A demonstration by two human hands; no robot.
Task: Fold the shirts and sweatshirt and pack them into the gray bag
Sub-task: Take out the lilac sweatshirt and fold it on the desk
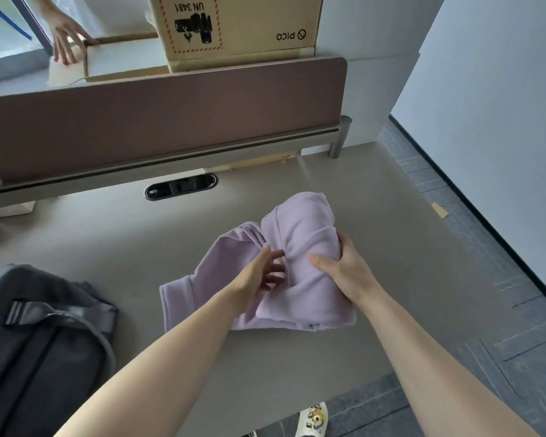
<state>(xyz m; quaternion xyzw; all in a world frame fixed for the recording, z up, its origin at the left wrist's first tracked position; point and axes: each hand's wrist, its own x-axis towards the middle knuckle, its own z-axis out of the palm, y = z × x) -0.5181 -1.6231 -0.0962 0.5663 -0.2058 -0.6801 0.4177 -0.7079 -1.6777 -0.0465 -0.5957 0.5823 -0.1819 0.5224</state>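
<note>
The single head-worn wide-angle view looks forward and steeply down, close over the near edge of the flat beige desk (139, 253).

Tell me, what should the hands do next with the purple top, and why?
Probably lay it flat. The right hand grips the lilac sweatshirt in a bunch, the left hand touches it with open fingers, and the gray bag waits beside it.

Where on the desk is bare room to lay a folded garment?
Bare desk runs between the cable port, gray bag and lilac sweatshirt; also right of the sweatshirt. Both hands crowd the sweatshirt.
</note>
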